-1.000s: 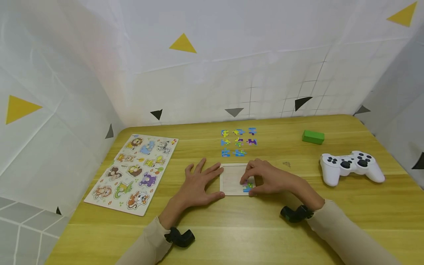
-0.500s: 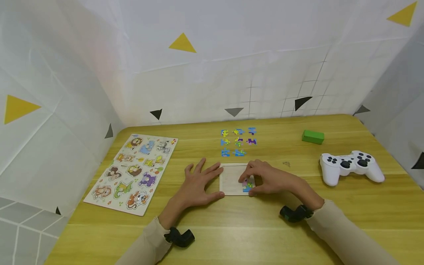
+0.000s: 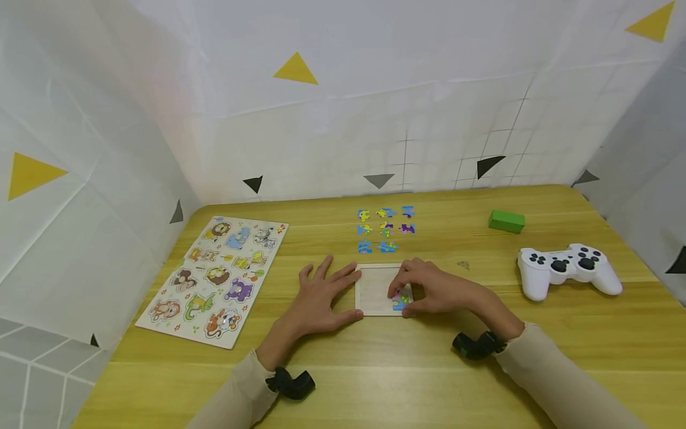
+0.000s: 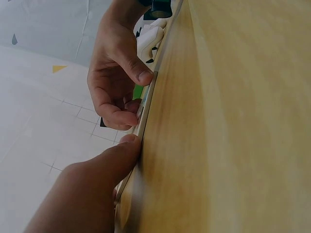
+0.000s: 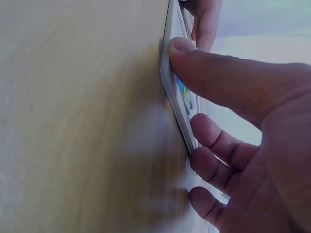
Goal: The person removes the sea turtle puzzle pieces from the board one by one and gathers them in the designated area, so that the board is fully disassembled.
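Note:
A shallow wooden puzzle tray lies flat on the table in the head view. In its lower right corner sits a jigsaw piece in blue, green and pink. My right hand has curled fingers about this piece, index fingertip at its left side and thumb by the tray's lower right corner; the fingers partly cover it. My left hand rests with spread fingers on the table, thumb and fingertips touching the tray's left rim. The left wrist view shows the left thumb against the tray edge.
Several loose jigsaw pieces lie in rows behind the tray. An animal puzzle board is at the left. A green block and a white game controller are at the right. White sheeting stands behind the table.
My right index fingertip has shifted slightly at the jigsaw piece, left and then back. The left hand and the tray stay in place.

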`<state>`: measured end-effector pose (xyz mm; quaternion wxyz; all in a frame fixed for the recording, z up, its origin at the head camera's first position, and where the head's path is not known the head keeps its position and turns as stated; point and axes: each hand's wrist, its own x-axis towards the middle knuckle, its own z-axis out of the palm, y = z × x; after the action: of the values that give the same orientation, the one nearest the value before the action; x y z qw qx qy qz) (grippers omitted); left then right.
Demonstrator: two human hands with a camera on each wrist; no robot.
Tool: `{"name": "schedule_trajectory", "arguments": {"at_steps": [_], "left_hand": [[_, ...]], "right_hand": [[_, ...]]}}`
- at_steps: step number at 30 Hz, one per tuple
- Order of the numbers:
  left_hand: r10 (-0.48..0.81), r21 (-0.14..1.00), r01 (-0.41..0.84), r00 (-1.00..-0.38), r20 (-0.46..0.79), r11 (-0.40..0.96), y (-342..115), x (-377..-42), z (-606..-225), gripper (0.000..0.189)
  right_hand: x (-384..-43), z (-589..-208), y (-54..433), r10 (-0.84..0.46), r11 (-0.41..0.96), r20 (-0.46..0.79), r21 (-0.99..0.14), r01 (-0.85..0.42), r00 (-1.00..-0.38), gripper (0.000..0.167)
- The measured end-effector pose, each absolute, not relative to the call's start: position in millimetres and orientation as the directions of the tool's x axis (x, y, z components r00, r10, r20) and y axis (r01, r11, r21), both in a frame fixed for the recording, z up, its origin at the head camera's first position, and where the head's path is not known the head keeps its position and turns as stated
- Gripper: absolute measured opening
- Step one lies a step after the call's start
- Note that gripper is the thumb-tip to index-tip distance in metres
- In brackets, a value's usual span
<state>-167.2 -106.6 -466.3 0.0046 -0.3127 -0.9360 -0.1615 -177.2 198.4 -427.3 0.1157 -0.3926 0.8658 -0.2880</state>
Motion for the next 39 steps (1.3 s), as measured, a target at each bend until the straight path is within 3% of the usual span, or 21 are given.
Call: {"name": "schedule_trajectory", "arguments": {"at_steps": [13,39], "left_hand": [[0.582,0.299,0.584,-0.806,0.107,0.754,-106.6,-167.1,-466.6,0.081],[0.588,0.298,0.592,-0.801,0.113,0.749,-106.9,-167.6,-466.5,0.081]], "right_hand": [[-178.6,-429.9,199.2,-0.767,0.472,0.074,-0.608,-0.638,-0.638,0.031],[-180.0,-427.3,198.5,-0.761,0.496,0.013,-0.632,-0.595,-0.648,0.035]]}}
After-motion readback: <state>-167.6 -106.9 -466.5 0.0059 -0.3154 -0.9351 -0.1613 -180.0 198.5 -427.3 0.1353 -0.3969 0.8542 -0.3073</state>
